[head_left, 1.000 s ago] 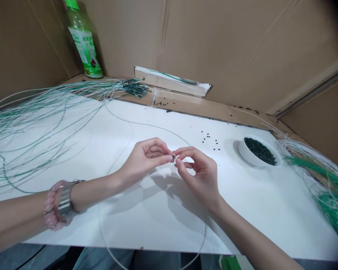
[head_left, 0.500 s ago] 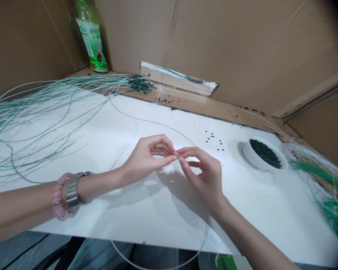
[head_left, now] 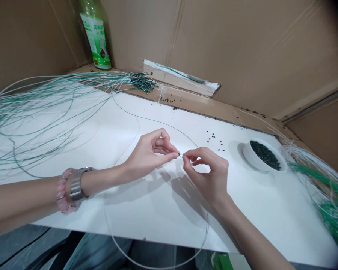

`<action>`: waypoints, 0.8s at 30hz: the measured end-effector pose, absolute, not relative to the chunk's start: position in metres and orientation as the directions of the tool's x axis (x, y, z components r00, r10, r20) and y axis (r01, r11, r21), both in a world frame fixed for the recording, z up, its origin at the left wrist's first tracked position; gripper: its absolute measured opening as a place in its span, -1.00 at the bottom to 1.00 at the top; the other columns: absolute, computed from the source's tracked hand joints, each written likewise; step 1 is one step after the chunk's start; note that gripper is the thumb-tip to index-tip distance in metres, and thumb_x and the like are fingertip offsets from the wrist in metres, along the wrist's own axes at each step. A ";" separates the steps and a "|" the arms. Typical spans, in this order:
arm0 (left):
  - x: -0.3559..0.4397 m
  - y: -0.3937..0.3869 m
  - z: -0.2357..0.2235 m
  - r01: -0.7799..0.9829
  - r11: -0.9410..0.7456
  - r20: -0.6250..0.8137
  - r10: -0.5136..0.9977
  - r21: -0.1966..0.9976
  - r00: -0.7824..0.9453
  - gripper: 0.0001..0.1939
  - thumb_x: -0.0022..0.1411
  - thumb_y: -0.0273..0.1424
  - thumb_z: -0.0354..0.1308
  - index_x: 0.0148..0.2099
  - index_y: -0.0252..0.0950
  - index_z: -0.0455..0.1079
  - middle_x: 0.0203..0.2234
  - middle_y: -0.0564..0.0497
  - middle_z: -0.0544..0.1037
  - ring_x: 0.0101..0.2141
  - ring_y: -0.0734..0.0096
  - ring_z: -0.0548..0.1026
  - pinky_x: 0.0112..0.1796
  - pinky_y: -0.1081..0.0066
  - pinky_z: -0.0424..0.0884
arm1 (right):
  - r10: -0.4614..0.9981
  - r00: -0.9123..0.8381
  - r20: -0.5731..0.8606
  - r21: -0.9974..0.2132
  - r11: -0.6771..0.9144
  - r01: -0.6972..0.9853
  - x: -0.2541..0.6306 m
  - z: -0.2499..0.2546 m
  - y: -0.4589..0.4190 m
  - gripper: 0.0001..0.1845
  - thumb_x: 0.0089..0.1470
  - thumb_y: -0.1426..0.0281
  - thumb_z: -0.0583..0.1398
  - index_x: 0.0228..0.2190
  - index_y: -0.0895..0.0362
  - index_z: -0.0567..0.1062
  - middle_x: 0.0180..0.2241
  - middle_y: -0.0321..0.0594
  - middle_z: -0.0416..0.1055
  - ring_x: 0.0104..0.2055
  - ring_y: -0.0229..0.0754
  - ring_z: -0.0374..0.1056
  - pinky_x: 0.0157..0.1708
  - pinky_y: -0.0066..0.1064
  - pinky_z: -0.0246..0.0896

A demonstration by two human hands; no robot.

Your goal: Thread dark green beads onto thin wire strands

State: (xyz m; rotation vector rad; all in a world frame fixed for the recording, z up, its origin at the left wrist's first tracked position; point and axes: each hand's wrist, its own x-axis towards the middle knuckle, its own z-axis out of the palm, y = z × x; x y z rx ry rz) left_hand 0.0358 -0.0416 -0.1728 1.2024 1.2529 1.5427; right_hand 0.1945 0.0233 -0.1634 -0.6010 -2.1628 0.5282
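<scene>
My left hand [head_left: 149, 153] pinches the end of a thin pale wire [head_left: 157, 122] between thumb and forefinger above the white tabletop [head_left: 163, 202]. My right hand [head_left: 210, 174] pinches the same wire tip from the right, fingertips almost touching the left ones. A tiny dark bead seems to sit at the pinch, too small to be sure. The wire loops away across the table and down past the front edge. A white bowl [head_left: 249, 157] of dark green beads [head_left: 264, 153] stands to the right of my right hand.
A fan of green and white wires [head_left: 36, 108] covers the left of the table, its beaded ends [head_left: 142, 82] at the back. More wires [head_left: 323, 187] lie at the right. Loose beads [head_left: 214, 138] are scattered near the bowl. A green bottle [head_left: 97, 33] stands against cardboard walls.
My hands have drawn slightly apart along the wire, the right one shifting a little right and down. The view has tilted slightly.
</scene>
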 end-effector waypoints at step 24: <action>0.030 -0.036 -0.180 0.183 -0.251 0.278 0.951 0.951 -0.139 -0.78 0.07 -0.48 0.20 -0.42 -0.31 0.16 -0.46 0.01 0.56 -0.41 0.48 0.53 -0.28 0.45 0.47 | 0.552 -0.652 0.519 -0.535 0.805 0.256 0.197 -0.169 0.026 -0.87 0.11 0.55 0.12 -0.41 0.13 0.45 -0.48 -0.26 0.42 -0.43 -0.29 0.30 -0.49 -0.49 0.32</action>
